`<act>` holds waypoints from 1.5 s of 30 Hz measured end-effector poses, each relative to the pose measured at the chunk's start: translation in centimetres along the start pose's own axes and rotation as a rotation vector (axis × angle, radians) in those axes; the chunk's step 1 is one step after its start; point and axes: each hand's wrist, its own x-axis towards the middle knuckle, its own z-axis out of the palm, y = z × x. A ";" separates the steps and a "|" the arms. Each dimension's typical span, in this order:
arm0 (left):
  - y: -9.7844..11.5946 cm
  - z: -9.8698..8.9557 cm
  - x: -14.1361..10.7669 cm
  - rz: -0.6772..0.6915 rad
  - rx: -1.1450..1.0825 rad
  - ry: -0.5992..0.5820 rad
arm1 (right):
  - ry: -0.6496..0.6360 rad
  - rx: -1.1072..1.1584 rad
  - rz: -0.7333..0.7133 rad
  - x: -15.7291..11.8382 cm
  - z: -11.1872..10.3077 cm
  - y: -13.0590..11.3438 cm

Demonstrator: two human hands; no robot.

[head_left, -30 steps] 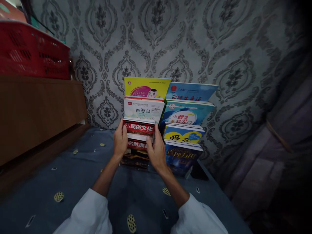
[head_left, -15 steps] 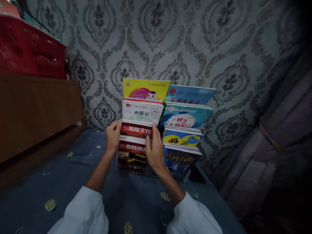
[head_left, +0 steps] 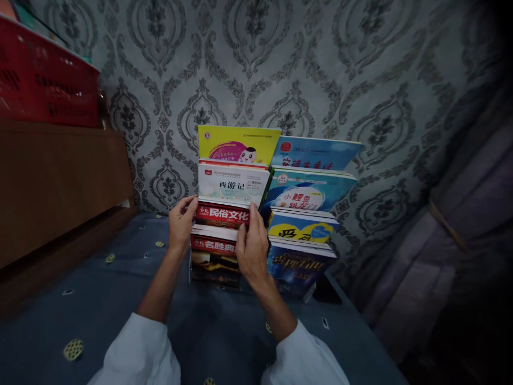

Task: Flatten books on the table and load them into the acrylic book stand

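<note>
Upright books stand in two stepped columns. In the left column my left hand (head_left: 181,223) is at the left edge of a red book (head_left: 224,213), its fingers bent and thumb close to them. My right hand (head_left: 253,243) grips the same book's right edge, thumb in front and fingers along the side. Behind it rises a white book (head_left: 232,184), then a yellow book (head_left: 240,143). In front stands a dark book with a red top band (head_left: 216,262), partly covered by my right hand. The right column shows a light blue book (head_left: 316,152), a teal book (head_left: 308,187), a blue-and-yellow book (head_left: 300,227) and a dark blue book (head_left: 298,267).
The books stand on a dark blue patterned cloth (head_left: 132,278) against a grey wallpapered wall (head_left: 256,69). At left a red basket (head_left: 52,80) sits on a wooden cabinet (head_left: 60,187). A black flat object (head_left: 326,289) lies right of the books; a tied curtain (head_left: 425,256) hangs at right.
The view has shifted slightly, so the basket and cabinet sit further left. Both hands remain at the edges of the red book, which has hardly moved.
</note>
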 end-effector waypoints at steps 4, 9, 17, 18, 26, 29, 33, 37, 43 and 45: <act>0.1 0.2 -0.1 -0.025 0.013 0.026 | -0.036 0.006 -0.001 0.1 -0.2 0.2; -0.2 0.1 0.3 0.007 0.033 0.005 | -0.092 0.045 -0.009 0.5 -1.0 0.4; -0.2 -1.9 1.8 -0.046 0.007 -0.186 | -0.103 0.117 -0.008 0.8 -1.8 0.0; -0.2 -1.8 1.8 -0.040 -0.019 -0.191 | -0.100 0.126 -0.005 0.8 -1.9 -0.1; -0.3 0.5 0.6 0.024 -0.180 -0.039 | -0.088 0.179 0.036 0.7 -1.8 -0.6; -0.4 0.9 0.3 0.029 -0.166 0.055 | -0.088 0.185 0.032 0.7 -1.8 -0.7; -0.6 0.9 0.3 0.035 -0.162 0.126 | -0.089 0.159 0.024 0.7 -1.8 -0.8; -1.0 0.7 0.6 0.023 -0.202 0.106 | -0.093 0.159 0.020 0.7 -1.8 -0.7; -1.5 0.4 1.3 0.001 -0.203 0.064 | -0.104 0.167 0.022 0.8 -1.8 -0.5; -1.4 0.3 1.3 0.004 -0.204 0.058 | -0.108 0.169 0.016 0.9 -2.2 -0.7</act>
